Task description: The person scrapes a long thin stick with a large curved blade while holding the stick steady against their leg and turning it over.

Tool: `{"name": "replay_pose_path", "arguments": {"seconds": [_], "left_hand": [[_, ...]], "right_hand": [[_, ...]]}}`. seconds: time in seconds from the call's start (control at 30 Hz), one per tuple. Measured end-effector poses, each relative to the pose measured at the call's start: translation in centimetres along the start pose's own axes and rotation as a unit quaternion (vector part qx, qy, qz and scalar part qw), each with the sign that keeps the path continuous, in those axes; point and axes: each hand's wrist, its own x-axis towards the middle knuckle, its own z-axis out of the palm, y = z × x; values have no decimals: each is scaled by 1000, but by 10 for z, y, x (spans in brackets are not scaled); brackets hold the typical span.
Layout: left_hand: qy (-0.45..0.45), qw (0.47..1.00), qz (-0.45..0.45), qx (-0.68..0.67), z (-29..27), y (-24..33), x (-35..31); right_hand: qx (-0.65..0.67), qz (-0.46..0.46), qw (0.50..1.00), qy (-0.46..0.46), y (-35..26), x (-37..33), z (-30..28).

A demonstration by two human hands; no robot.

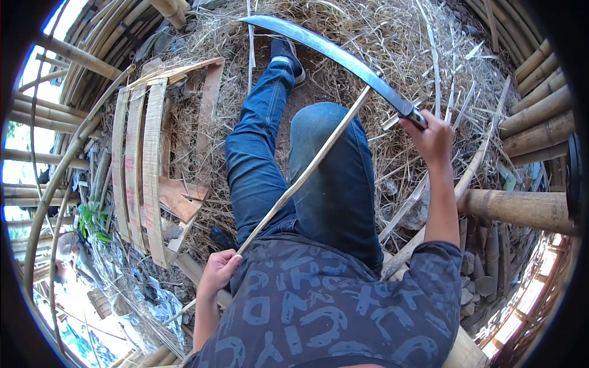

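My right hand (431,138) is closed round the dark handle of a sickle (331,50), whose long curved blade reaches up and to the left. A thin wooden stick (305,175) slants across my raised knee, its lower end pinched in my left hand (219,270) beside my waist. The upper end of the stick meets the blade or lies just below it; I cannot tell whether they touch. Part of the stick's lower end is hidden by my left fist.
A broken wooden pallet (136,165) lies to the left on dry straw (399,49). Bamboo poles (540,113) wall the right side, and a thick bamboo post (515,207) juts in near my right elbow. Plastic scraps (156,303) and a green plant (92,222) sit at the lower left.
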Motion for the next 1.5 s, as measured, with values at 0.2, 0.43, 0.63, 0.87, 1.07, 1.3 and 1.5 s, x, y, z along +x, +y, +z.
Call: {"name": "replay_pose_path", "arguments": {"seconds": [0.2,0.43,0.63,0.87,1.07,1.3,1.5], "left_hand": [[-1,1000,-14,-26,-15,-8,-2],[8,999,-28,-35,-15,-14,3],[-18,998,-34,-54,-16,5,16],[-31,999,-26,-10,-14,16,20],[-49,998,-40,-23,-5,24,27],[-65,997,-31,-15,7,27,33],[-61,998,-15,-4,3,27,35]], "right_hand": [[-26,-48,998,26,10,9,8],[-64,198,978,13,56,-8,-10],[271,334,903,-20,22,-45,38],[457,338,822,15,-48,-52,36],[364,210,907,-13,-69,-52,28],[192,120,971,-76,-95,-43,23],[165,108,970,-140,-88,-35,19]]}}
